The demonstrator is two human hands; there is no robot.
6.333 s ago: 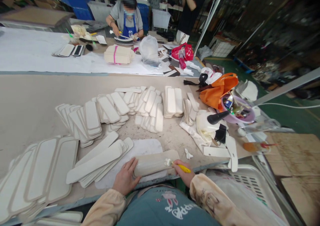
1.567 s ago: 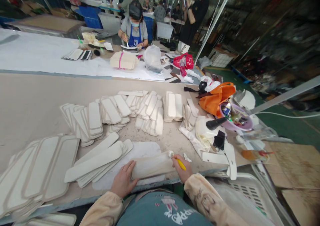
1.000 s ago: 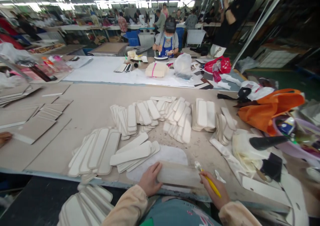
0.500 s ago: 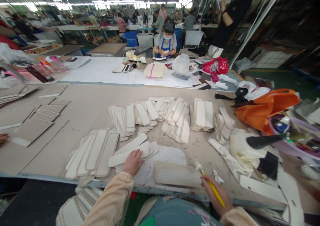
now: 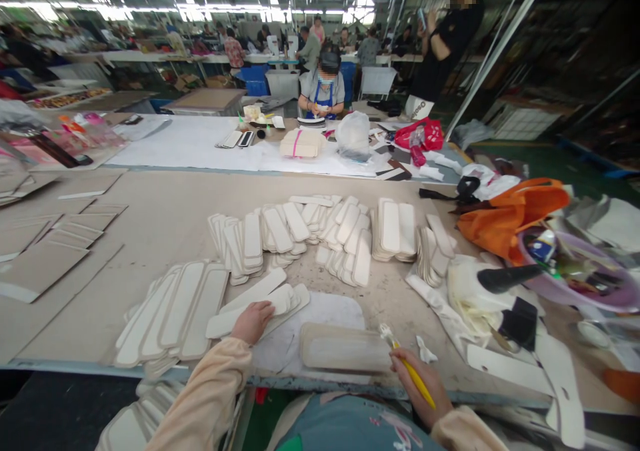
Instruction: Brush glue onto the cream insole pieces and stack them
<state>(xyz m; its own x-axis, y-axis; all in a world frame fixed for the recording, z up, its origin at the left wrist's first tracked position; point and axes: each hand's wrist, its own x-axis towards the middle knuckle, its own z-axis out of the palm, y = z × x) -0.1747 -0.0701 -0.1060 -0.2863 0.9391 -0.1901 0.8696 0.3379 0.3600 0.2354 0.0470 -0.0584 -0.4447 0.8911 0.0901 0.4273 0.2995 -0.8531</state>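
Observation:
My left hand [image 5: 253, 322] lies over a small pile of white rounded strips [image 5: 280, 301], its fingers curled onto the upper strip, whose ends stick out on both sides. Yellow-handled, the brush [image 5: 417, 379] is gripped in my right hand [image 5: 425, 388]; its whitish tip [image 5: 386, 332] is just above the right end of a stack of long rounded pieces [image 5: 345, 349]. That stack rests partly on a white sheet [image 5: 333, 308] at the table's near edge. Left of my left hand, larger white pieces [image 5: 183, 304] are fanned out.
Several stacks of white strips [image 5: 357, 238] stand farther back. On the right are a white container [image 5: 470, 291] with a black spout-like part, a purple basin [image 5: 590, 291] and an orange bag [image 5: 515, 218]. A co-worker [image 5: 324, 91] sits across the table.
The view has swung slightly right, so everything sits farther left. Both hands stay at nearly the same places over the table, the brush still in my right hand.

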